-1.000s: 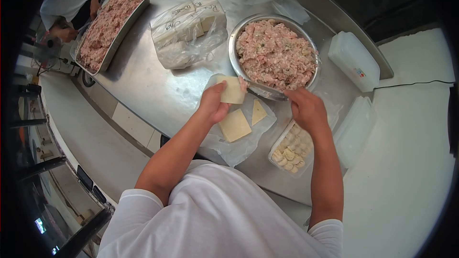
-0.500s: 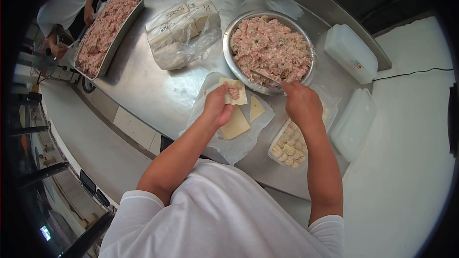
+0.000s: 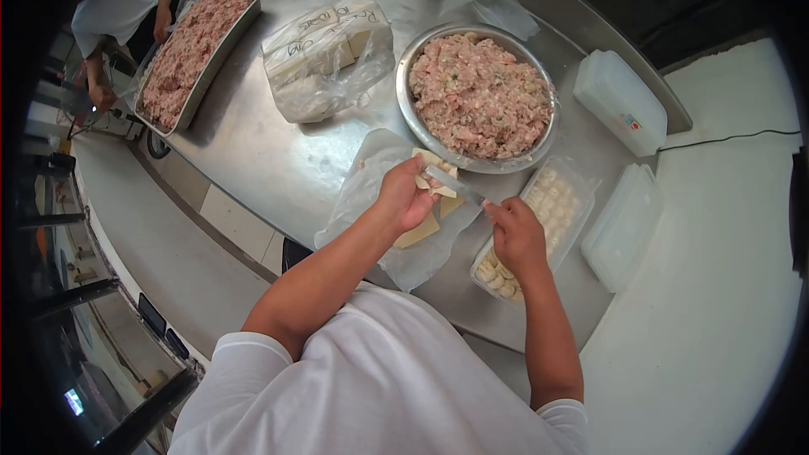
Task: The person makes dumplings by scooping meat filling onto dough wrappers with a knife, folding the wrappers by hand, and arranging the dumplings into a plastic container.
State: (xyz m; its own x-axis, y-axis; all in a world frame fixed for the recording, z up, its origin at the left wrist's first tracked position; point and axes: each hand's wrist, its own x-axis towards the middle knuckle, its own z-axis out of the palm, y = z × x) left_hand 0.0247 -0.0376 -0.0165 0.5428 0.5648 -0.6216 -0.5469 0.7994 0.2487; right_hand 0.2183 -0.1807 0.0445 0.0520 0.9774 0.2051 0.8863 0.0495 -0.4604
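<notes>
In my left hand [image 3: 406,198] is a pale dumpling wrapper [image 3: 444,163], partly folded around its filling. My right hand [image 3: 517,232] grips a flat metal spreading knife [image 3: 456,181], whose blade reaches across to the wrapper. Under my left hand, more square wrappers [image 3: 416,234] lie on a clear plastic sheet [image 3: 347,199]. Just beyond both hands stands a steel bowl [image 3: 404,105] heaped with minced meat filling [image 3: 480,94]. Beside and partly behind my right hand, a clear plastic container [image 3: 585,204] holds rows of formed dumplings [image 3: 552,206].
A bagged stack of wrappers [image 3: 324,55] lies left of the bowl. Farther left stands a metal tray [image 3: 202,84] of minced meat [image 3: 192,55], with another person's hand [image 3: 103,98] near it. White plastic containers [image 3: 619,101] and a flat lid [image 3: 622,227] sit to the right.
My right hand has brought the knife from the meat in the bowl down and left to the wrapper. The wrapper, flat with filling before, is now partly folded in my left hand.
</notes>
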